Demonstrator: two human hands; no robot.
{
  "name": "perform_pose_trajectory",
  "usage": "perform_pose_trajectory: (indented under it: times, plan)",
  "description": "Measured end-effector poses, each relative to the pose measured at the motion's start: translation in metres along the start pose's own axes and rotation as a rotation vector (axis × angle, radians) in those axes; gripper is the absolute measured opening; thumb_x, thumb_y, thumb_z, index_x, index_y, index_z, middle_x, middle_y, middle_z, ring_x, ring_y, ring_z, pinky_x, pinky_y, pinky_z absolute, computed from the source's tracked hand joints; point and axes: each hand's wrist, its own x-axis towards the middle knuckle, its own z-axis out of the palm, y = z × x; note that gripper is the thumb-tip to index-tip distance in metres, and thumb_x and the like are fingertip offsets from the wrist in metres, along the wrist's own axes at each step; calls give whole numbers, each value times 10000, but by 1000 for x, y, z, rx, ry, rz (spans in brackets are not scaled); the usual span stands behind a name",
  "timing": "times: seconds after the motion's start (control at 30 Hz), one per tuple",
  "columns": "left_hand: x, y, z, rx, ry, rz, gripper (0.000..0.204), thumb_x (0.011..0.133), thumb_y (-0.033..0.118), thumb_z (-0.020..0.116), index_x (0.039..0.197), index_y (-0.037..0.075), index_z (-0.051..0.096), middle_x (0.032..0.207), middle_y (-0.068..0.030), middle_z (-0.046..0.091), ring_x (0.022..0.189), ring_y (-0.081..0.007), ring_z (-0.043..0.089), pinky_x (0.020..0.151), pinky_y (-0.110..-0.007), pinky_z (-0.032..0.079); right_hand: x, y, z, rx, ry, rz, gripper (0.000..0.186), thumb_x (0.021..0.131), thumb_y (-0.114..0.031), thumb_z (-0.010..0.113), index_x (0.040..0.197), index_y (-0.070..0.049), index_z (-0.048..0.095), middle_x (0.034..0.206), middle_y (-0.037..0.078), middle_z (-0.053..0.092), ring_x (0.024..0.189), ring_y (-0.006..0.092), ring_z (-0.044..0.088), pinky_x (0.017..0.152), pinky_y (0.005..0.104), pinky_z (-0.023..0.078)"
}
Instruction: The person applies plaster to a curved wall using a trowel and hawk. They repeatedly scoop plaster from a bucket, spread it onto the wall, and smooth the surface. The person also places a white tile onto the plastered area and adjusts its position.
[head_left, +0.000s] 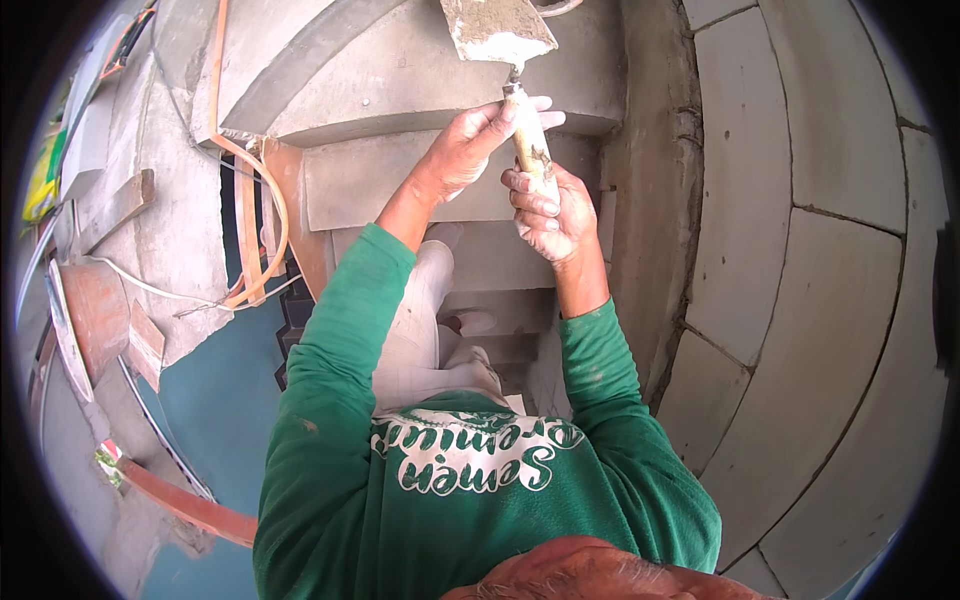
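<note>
Both hands are on a trowel (531,145) with a pale, dirt-smeared handle, raised in front of me. Its metal blade points away at the top of the view, coated with grey mortar and a whitish patch near the neck. Wrapped round the lower end of the handle, my right hand (556,212) is closed. My left hand (474,147) grips the handle's upper end, thumb on the near side and fingers passing behind it, their tips showing on the right. Whitish dust covers the fingers of both hands.
Concrete steps (400,180) lie beneath my hands and descend toward me. A wall of large grey blocks (745,180) rises on the right. At the left are an orange hose (270,180), thin cables, a wooden board (293,210) and a stairwell opening.
</note>
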Motion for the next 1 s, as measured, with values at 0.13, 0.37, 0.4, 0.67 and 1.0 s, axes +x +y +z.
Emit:
perform_pose_trajectory:
  times: [0.13, 0.37, 0.4, 0.67, 1.0]
  plan:
    - [-25, 1, 12, -154, 10, -13, 560, 1106, 403, 520, 1424, -57, 532, 1336, -188, 667, 1309, -284, 597, 1153, -439, 420, -23, 19, 21, -449, 243, -70, 246, 1074, -225, 462, 1163, -38, 594, 992, 128, 621, 668, 183, 613, 541, 300, 541]
    - [-52, 11, 12, -260, 48, -63, 538, 1095, 415, 520, 1344, -55, 598, 1240, -155, 662, 1224, -277, 639, 1070, -403, 490, -56, 11, 61, -1575, 89, -400, 666, 846, -80, 462, 1498, -117, 591, 865, 53, 617, 697, 150, 550, 663, 325, 507]
    - [-53, 11, 18, -262, 59, -80, 529, 1092, 409, 528, 1342, -51, 602, 1215, -149, 673, 1205, -263, 645, 1055, -395, 500, -54, 10, 65, -1627, 76, -367, 693, 831, -94, 458, 1512, -142, 581, 830, 58, 612, 666, 153, 542, 642, 325, 502]
    - [-63, 4, 26, -262, 42, -125, 511, 1087, 407, 534, 1308, -44, 627, 1180, -116, 686, 1089, -201, 666, 959, -376, 554, -45, 4, 72, -1682, 29, -82, 742, 784, -110, 460, 1504, -220, 601, 688, 69, 596, 547, 156, 509, 588, 319, 482]
    - [-62, -4, 21, -387, 110, -188, 535, 1089, 400, 533, 1365, -57, 566, 1217, -189, 675, 1161, -266, 657, 1013, -419, 541, -47, 4, 54, -1373, 45, 73, 658, 789, -68, 509, 1434, -93, 635, 730, 78, 636, 576, 151, 559, 567, 279, 459]
